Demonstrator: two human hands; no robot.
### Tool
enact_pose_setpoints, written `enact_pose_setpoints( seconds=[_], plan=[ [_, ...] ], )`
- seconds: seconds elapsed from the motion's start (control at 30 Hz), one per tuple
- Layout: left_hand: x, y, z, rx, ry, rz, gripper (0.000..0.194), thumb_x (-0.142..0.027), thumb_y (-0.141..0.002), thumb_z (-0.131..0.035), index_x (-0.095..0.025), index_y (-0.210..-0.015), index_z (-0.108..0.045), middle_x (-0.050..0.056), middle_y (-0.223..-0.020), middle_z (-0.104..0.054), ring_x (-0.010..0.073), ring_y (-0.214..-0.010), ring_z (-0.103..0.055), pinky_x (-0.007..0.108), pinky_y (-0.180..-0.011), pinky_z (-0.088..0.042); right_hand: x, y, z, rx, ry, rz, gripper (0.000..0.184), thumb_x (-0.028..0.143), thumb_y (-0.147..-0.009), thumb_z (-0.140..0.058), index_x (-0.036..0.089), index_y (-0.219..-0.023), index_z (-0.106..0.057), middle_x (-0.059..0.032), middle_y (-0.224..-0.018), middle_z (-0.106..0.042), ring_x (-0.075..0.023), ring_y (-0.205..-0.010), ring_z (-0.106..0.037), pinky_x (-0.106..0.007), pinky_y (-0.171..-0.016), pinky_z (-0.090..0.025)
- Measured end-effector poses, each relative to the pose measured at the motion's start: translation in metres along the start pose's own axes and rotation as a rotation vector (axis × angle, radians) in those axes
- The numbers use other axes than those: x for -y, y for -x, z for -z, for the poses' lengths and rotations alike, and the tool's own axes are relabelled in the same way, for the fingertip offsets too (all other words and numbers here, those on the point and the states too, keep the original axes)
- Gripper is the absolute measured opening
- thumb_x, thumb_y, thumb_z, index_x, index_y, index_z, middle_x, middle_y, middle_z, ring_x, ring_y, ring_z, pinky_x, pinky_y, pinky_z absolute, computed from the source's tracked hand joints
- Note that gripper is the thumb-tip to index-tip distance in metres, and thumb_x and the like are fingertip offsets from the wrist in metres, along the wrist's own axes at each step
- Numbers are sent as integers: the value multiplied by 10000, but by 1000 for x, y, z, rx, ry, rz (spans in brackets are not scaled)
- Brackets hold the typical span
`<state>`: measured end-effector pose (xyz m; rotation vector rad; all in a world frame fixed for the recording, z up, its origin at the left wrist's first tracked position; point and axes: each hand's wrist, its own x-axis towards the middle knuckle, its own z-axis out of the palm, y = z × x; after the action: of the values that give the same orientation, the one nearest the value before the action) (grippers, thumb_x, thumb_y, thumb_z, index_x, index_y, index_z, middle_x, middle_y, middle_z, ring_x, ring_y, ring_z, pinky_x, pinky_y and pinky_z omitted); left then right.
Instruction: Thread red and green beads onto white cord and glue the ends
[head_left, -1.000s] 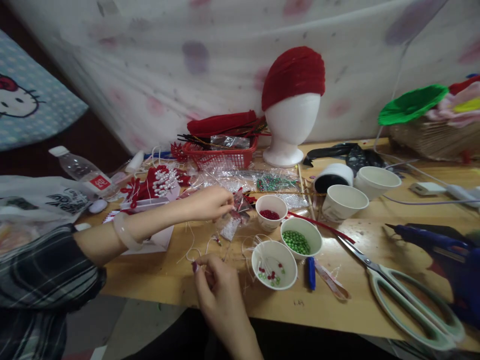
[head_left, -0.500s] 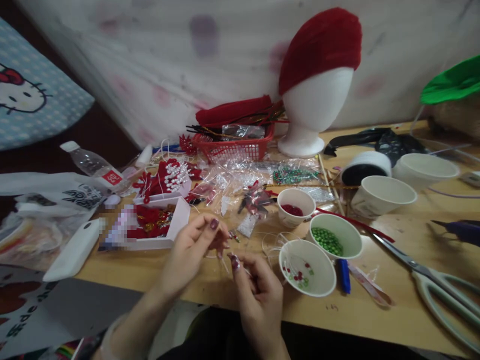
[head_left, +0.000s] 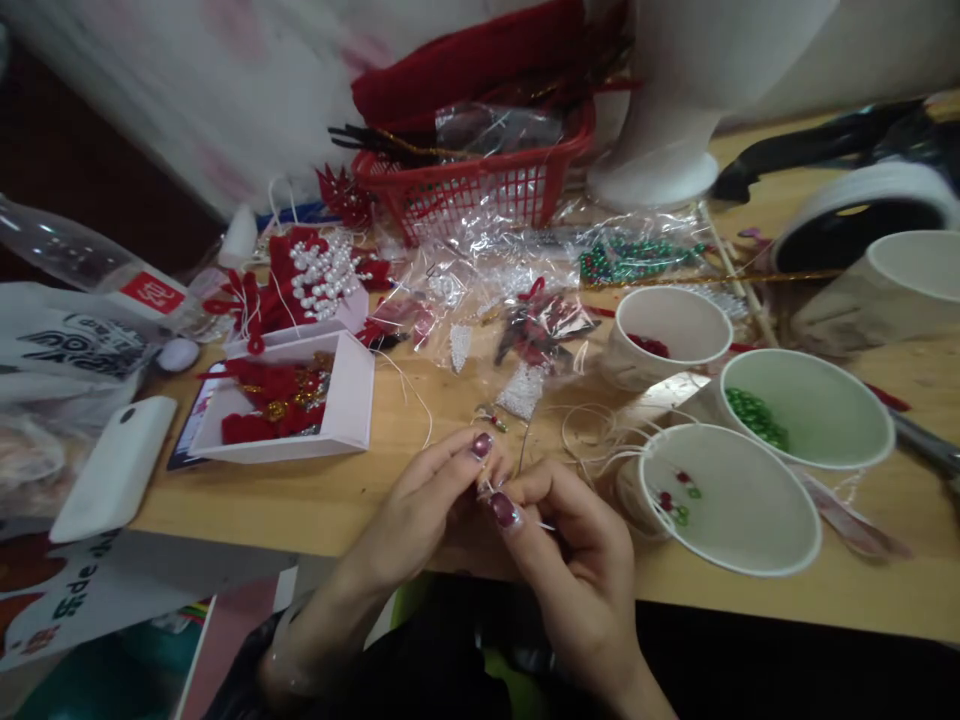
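My left hand (head_left: 427,510) and my right hand (head_left: 577,560) meet above the table's front edge, fingertips nearly touching. Both are closed in a pinch on a thin white cord (head_left: 546,525), whose short end sticks out under my right fingers. Just beyond the fingertips lies a small cluster of red and green beads (head_left: 491,420); whether it hangs on the cord I cannot tell. Right of my hands stands a paper cup (head_left: 731,545) with a few red and green beads inside. Behind it are a cup (head_left: 832,420) of green beads and a cup (head_left: 675,310) of red ones.
A white box (head_left: 352,400) of red and gold ornaments sits at left, beside a white phone (head_left: 116,470) and a plastic bottle (head_left: 97,260). Clear bags (head_left: 480,300) of beads cover the middle. A red basket (head_left: 472,190) stands behind, near a white foam head (head_left: 660,170).
My hands have come closer together, fingertips now almost meeting around the cord. The camera has tipped down and moved nearer, so the foam head's top has left the view.
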<state>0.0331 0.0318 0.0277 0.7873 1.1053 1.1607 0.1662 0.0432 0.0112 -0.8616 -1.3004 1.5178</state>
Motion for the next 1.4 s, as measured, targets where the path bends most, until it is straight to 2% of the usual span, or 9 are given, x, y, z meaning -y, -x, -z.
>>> enact_pose_setpoints(
  seconds=[0.27, 0.5, 0.6, 0.73, 0.87, 1.0, 1.1, 1.2, 1.4],
  plan=[
    [2, -4, -2, 11, 56, -6, 363, -369, -922, -556, -185, -627, -451, -39, -632, -371, 104, -580, -312, 223, -525, -301, 3, -2, 2, 44, -89, -98, 178, 278, -874, -602, 219, -708, -577, 50, -577, -433, -97, -505, -361, -212, -425, -288],
    [0, -5, -3, -17, 11, 56, 416, -414, -878, -581, -192, -568, -414, -36, -605, -363, 105, -552, -299, 246, -526, -307, 2, -4, 3, 77, -127, -152, 170, 287, -881, -602, 230, -722, -579, 41, -596, -457, -102, -508, -359, -215, -424, -288],
    [-1, -4, -2, -42, 11, 43, 429, -450, -879, -601, -187, -574, -453, -26, -623, -397, 106, -562, -329, 245, -543, -337, 4, -3, 3, 74, -118, -161, 198, 321, -878, -610, 227, -708, -574, 45, -581, -438, -100, -490, -344, -218, -419, -280],
    [-11, 7, 7, -155, -45, -88, 367, -479, -858, -676, -182, -663, -585, -16, -680, -483, 104, -600, -432, 230, -560, -370, 3, 2, -1, -3, -110, -260, 316, 461, -870, -635, 212, -686, -572, 47, -578, -413, -99, -507, -350, -224, -454, -271],
    [-40, 12, 19, -279, -307, -187, 301, -488, -784, -755, -212, -702, -667, -26, -599, -563, 97, -500, -466, 230, -493, -358, -4, 0, -5, -12, -151, -277, 452, 623, -835, -627, 202, -687, -557, 50, -596, -389, -105, -551, -348, -233, -511, -268],
    [-73, -12, 11, -372, -779, -314, 156, -385, -806, -723, -231, -789, -740, -11, -595, -642, 136, -512, -517, 259, -513, -400, -5, -3, -5, 31, -196, -228, 498, 682, -817, -608, 204, -697, -534, 53, -611, -369, -105, -553, -308, -233, -504, -238],
    [-84, -44, -1, -244, -1136, -477, 129, -264, -872, -630, -224, -832, -746, 33, -852, -722, 185, -773, -612, 321, -740, -476, -4, -4, -4, 31, -192, -204, 492, 675, -813, -611, 205, -697, -519, 48, -628, -382, -108, -567, -320, -226, -510, -255],
    [-84, -71, -7, -173, -1456, -459, 174, -239, -910, -584, -198, -862, -746, 55, -880, -660, 209, -857, -598, 352, -812, -461, -4, -4, -4, 39, -180, -207, 474, 656, -808, -618, 210, -695, -506, 52, -621, -372, -112, -569, -327, -224, -521, -271],
    [-88, -97, -2, -41, -1571, -381, 207, -248, -921, -575, -182, -914, -771, 72, -882, -669, 223, -851, -610, 347, -793, -454, -7, -6, -5, 66, -204, -206, 449, 630, -808, -613, 213, -695, -493, 69, -590, -329, -107, -548, -288, -231, -523, -222]
  ],
)
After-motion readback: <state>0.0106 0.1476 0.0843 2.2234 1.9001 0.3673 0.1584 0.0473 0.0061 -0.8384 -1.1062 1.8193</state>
